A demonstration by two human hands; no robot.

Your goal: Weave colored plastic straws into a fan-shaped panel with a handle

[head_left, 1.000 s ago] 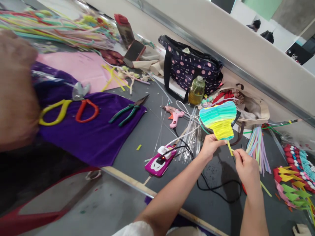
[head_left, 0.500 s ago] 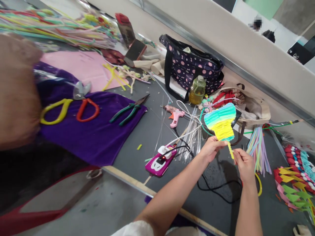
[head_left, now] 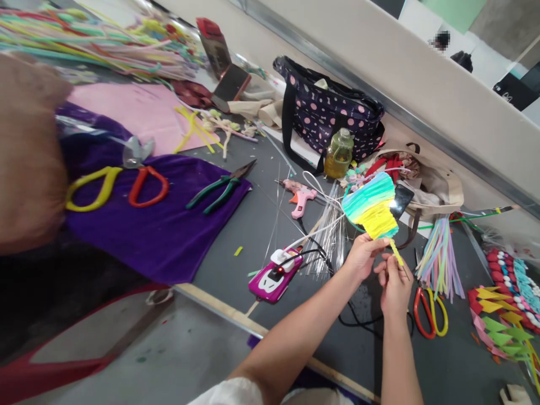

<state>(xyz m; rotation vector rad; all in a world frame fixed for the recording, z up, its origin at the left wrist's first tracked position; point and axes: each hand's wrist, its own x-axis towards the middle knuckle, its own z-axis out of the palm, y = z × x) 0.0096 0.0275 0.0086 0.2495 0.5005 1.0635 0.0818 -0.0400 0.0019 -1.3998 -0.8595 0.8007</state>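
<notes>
My left hand pinches the lower edge of a craft piece with wavy blue, teal and yellow bands. From its bottom a short yellow strip sticks out down to the right. My right hand is just below and right of the left one, its fingers bent around the strip's lower end, where a thin dark tip shows. Behind the piece lies a black phone-like object. Scissors with red and yellow handles rest right of my right hand.
A purple power strip, pink glue gun and clear sticks lie left of my hands. Further back stand a green bottle and patterned bag. Pliers lie on purple cloth. Another person's arm is at far left.
My right hand has moved left, closer to my left hand, uncovering the red and yellow scissors. The banded piece has shifted slightly left and tilted, showing more of the black object.
</notes>
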